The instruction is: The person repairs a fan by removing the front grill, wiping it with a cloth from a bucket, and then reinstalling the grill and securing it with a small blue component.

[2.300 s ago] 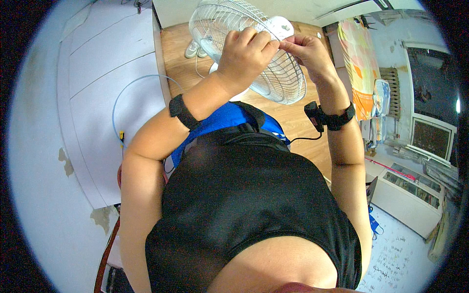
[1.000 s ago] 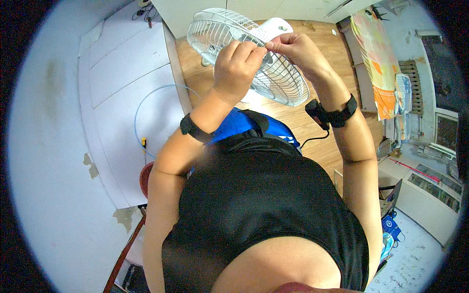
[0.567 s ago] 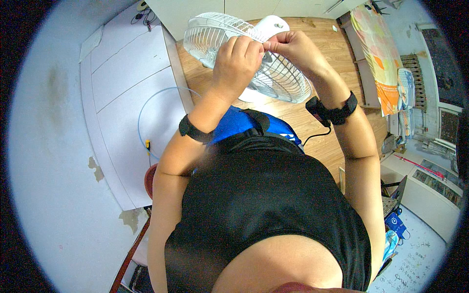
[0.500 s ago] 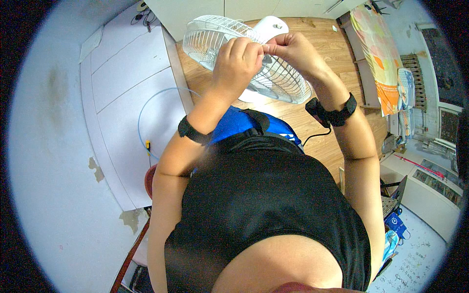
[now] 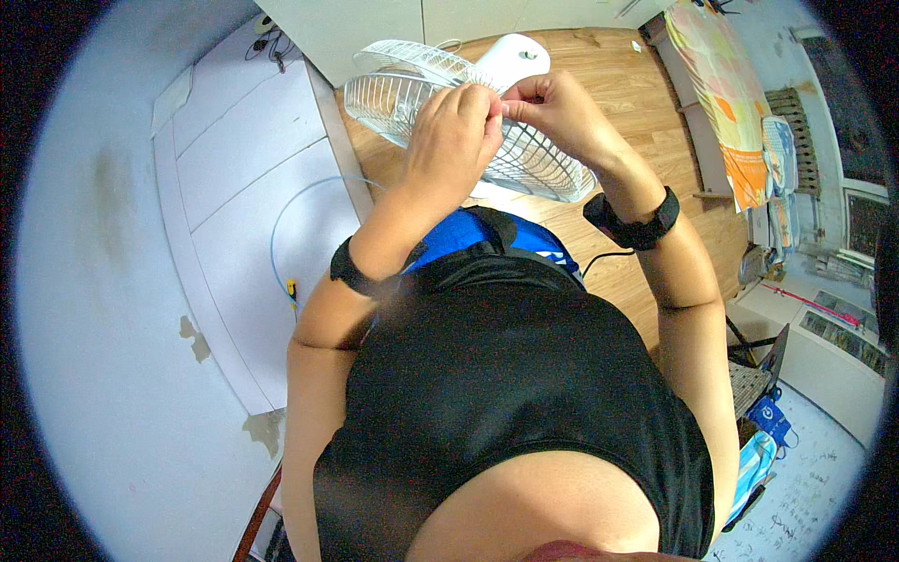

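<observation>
A white electric fan with wire guards stands on the floor in front of me. Its front guard faces me, and at the left a gap separates it from the rear guard. My left hand is closed at the top rim of the front guard, its fingertips mostly hidden behind the knuckles. Close beside it, my right hand pinches the same rim between thumb and forefinger. The two hands nearly touch. Both wrists wear black straps.
A pale panelled surface runs along the left, with a thin blue cable and a yellow-black tool on it. White cabinets stand behind the fan. At the right is a piece of furniture under a patterned cloth; the floor is wooden.
The front guard's left side has come away from the rear guard, and a gap now shows between them. My left hand has shifted slightly lower; both hands stay at the rim.
</observation>
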Available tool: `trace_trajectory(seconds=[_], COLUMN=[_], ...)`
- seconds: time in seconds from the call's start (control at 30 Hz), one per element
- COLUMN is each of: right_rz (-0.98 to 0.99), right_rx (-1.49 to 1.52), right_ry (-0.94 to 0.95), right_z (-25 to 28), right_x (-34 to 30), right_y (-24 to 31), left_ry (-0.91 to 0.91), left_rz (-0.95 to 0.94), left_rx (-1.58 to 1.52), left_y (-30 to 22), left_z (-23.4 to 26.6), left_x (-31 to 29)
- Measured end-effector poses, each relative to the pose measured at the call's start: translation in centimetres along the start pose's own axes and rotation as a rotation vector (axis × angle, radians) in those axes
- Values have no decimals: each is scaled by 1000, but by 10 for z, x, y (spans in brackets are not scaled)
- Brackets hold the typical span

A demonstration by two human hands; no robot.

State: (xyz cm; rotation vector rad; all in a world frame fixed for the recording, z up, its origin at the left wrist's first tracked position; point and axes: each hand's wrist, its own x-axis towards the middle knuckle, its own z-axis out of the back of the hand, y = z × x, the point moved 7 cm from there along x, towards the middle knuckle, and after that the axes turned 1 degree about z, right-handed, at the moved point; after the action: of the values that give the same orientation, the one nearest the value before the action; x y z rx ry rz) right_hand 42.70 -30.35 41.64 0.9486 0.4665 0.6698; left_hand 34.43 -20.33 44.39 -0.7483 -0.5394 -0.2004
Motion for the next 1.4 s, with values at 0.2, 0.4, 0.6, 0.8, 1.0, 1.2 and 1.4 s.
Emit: trace_trajectory(seconds=[0.2,0.4,0.6,0.8,1.0,1.2,1.4], right_rz=[7,-49,-37,-52,-37,-26,99], right_rx=[20,-36,-56,-87,-109,-175,-546], right_ry=[-50,-40,-67,-102,-156,-268,-409], right_z=[-1,-1,-3,-2,-5,-2,-12], right_x=[-3,-4,-4,-6,-17,-28,-48], right_y=[2,10,13,14,12,15,33], left_ry=[334,518,748,809,627,946,1027], left_rz=[431,552,540,226,-55,354,286], left_rx=[-571,-869,-676,-437,-369,-870,-715], left_y=[20,44,56,42,24,23,21], left_z=[-7,6,20,22,21,-20,-40], left_x=[-10,-9,-14,7,32,30,29])
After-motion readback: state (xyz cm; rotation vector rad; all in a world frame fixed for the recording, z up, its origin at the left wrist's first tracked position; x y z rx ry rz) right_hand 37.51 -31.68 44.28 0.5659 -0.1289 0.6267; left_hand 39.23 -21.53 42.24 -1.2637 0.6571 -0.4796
